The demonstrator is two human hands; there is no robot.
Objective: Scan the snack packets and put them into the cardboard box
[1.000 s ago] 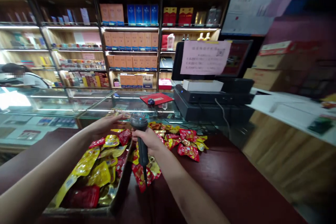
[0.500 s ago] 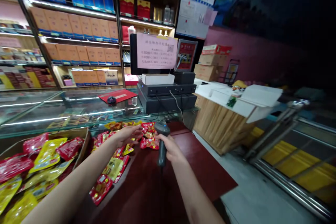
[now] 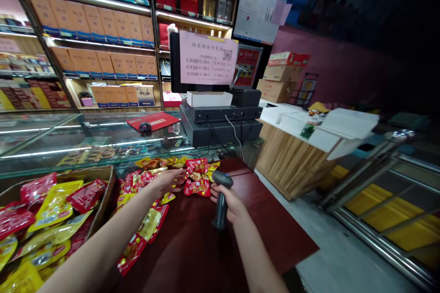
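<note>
My right hand (image 3: 233, 202) is wrapped round the grip of a dark grey barcode scanner (image 3: 221, 213), held upright with its head on top above the dark red tabletop (image 3: 192, 242). My left hand (image 3: 169, 180) reaches over the pile of snack packets, its fingers stretched out and apart; it holds nothing that I can see. Just beyond its fingertips lies a red snack packet (image 3: 197, 187), left of the scanner, with another red packet (image 3: 196, 165) behind it. Under my left forearm, more red and yellow packets (image 3: 150, 223) spread along the table's left side.
An open cardboard box (image 3: 110, 187) full of packets stands at the left. Behind the table are a glass counter (image 3: 103, 139) with a mouse (image 3: 145, 127) on a red mat, and a monitor (image 3: 175, 66) above a black cash drawer (image 3: 223, 133). A metal railing (image 3: 364, 233) runs at the right.
The scanner has moved right and slightly down in my right hand, away from the packets, uncovering a yellow packet beside its head. My left hand stays nearly in place. The view has shifted slightly.
</note>
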